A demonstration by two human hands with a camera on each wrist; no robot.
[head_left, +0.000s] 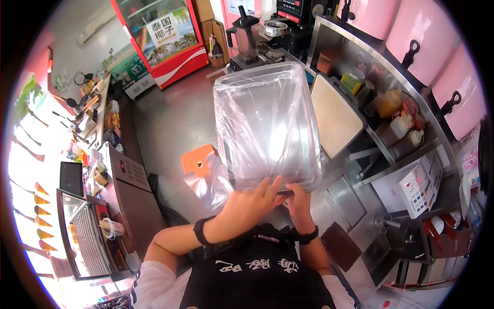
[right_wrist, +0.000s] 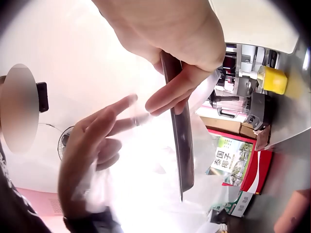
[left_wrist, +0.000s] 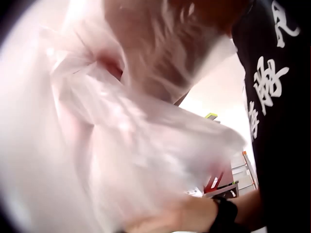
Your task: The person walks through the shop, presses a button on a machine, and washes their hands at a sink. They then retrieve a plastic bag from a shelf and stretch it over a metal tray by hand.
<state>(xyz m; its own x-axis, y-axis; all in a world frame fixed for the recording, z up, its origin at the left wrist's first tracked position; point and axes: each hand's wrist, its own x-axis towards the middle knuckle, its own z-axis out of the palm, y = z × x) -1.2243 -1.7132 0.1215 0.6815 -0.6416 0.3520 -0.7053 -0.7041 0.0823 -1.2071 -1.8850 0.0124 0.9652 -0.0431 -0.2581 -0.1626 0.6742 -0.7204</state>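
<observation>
A rectangular tray [head_left: 267,123], wrapped in clear plastic film [head_left: 236,98], is held out in front of the body. My right hand [head_left: 299,206] grips its near edge; in the right wrist view, that hand [right_wrist: 180,43] has thumb and fingers on either side of the dark tray [right_wrist: 183,150]. My left hand [head_left: 244,208] is by the near left corner. The right wrist view shows the left hand [right_wrist: 95,145] with some fingers extended and others bent, and blurred film around its wrist. Crumpled film [left_wrist: 112,136] fills much of the left wrist view.
An orange square item [head_left: 199,160] lies left of the tray, above shiny film. A beige board [head_left: 335,116] and shelves of bottles [head_left: 388,103] stand to the right. The blender [head_left: 246,38] is beyond the tray; a counter [head_left: 128,180] runs along the left.
</observation>
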